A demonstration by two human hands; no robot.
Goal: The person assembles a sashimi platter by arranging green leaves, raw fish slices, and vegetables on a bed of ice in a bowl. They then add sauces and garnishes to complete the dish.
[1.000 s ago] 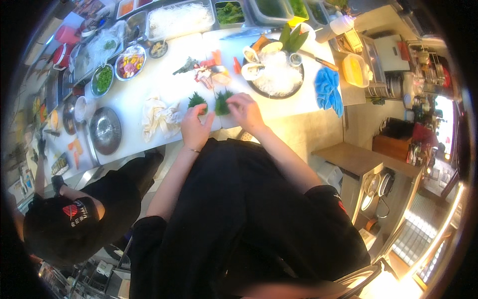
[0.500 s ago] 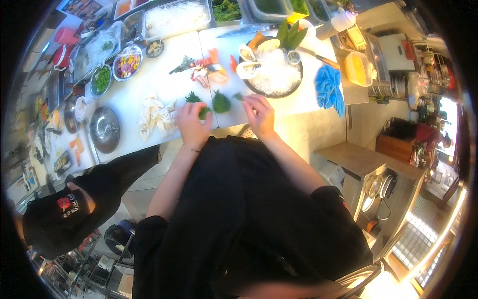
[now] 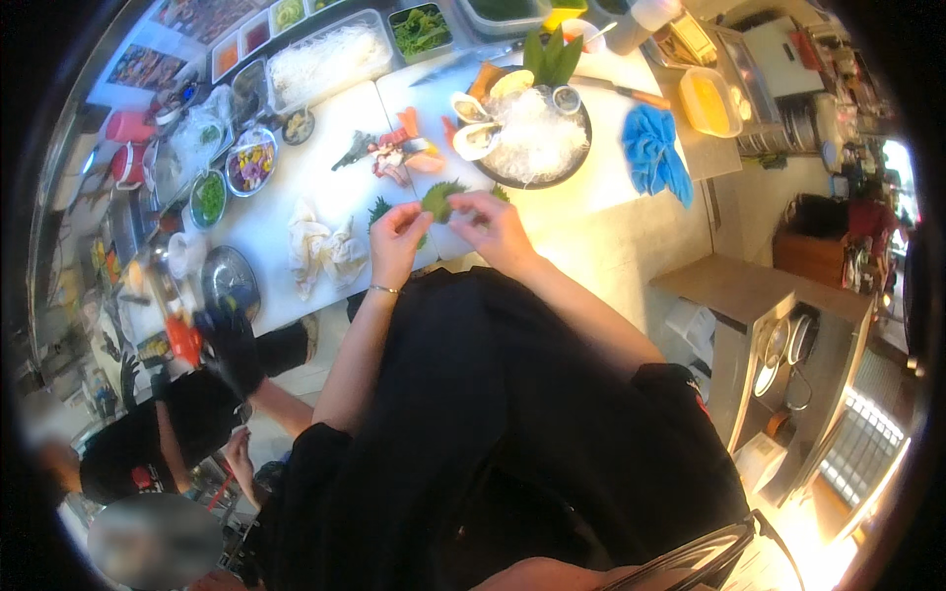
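A green jagged-edged shiso leaf (image 3: 441, 200) is between my two hands at the near edge of the white cutting board. My left hand (image 3: 396, 241) pinches its left edge, and my right hand (image 3: 498, 231) pinches it from the right. Another shiso leaf (image 3: 379, 209) lies partly covered by my left hand. Behind my right fingers, part of a further leaf (image 3: 501, 194) shows. Beyond my hands lie slices of raw seafood (image 3: 392, 155) in orange, red and white. A dark round platter (image 3: 588, 148) holds white shreds, oysters in shells and upright long leaves.
A crumpled white cloth (image 3: 320, 248) lies left of my hands, a blue cloth (image 3: 655, 158) to the right. A knife (image 3: 621, 91) rests behind the platter. Bowls (image 3: 251, 163) and a tub of white shreds (image 3: 330, 61) stand farther off. A co-worker's black-gloved hand (image 3: 232, 350) is at left.
My right hand has moved left from the small leaf to the middle leaf. My left hand has shifted right to it. At left, a co-worker's gloved hand has come into view.
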